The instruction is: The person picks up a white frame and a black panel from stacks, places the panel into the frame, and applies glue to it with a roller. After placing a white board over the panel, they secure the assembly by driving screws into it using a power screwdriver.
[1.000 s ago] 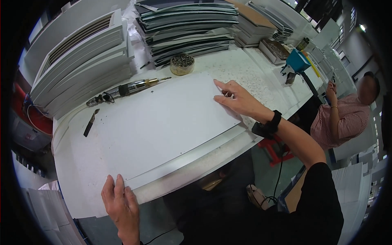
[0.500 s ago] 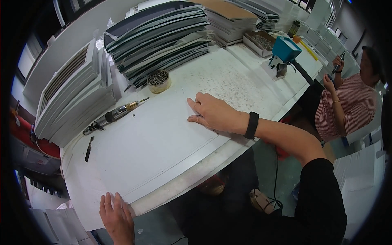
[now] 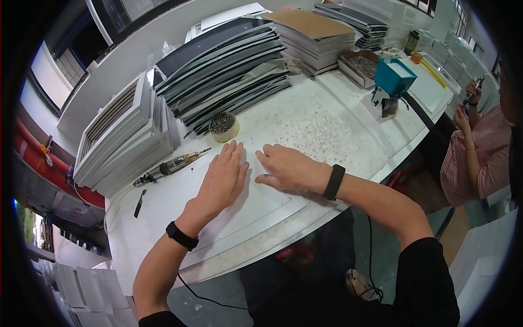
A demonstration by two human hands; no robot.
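A flat white panel [image 3: 180, 207] lies on the white worktable [image 3: 321, 94]. My left hand [image 3: 220, 177] reaches over the middle of the panel, its fingers stretched out and nothing in it. Just to its right, my right hand [image 3: 291, 168] rests over the panel's right part, thumb and fingers apart, with no object in it. Left of my left hand lies a power screwdriver [image 3: 173, 166] with its bit pointing away. A round tub of small screws [image 3: 223, 126] stands beyond my left fingertips. Near the panel's left end is a small black tool [image 3: 140, 204].
White frames [image 3: 120, 133] lean at the left back. Stacks of dark sheets [image 3: 229, 68] and brown-topped boards [image 3: 310, 38] rise behind. A teal device [image 3: 393, 78] and a box of small metal parts [image 3: 359, 66] stand at the right. A person in a striped shirt [image 3: 474, 163] works farther right.
My left hand has moved from the panel's near left corner up to its middle, close to my right hand. My right hand stays over the panel. The view has shifted slightly.
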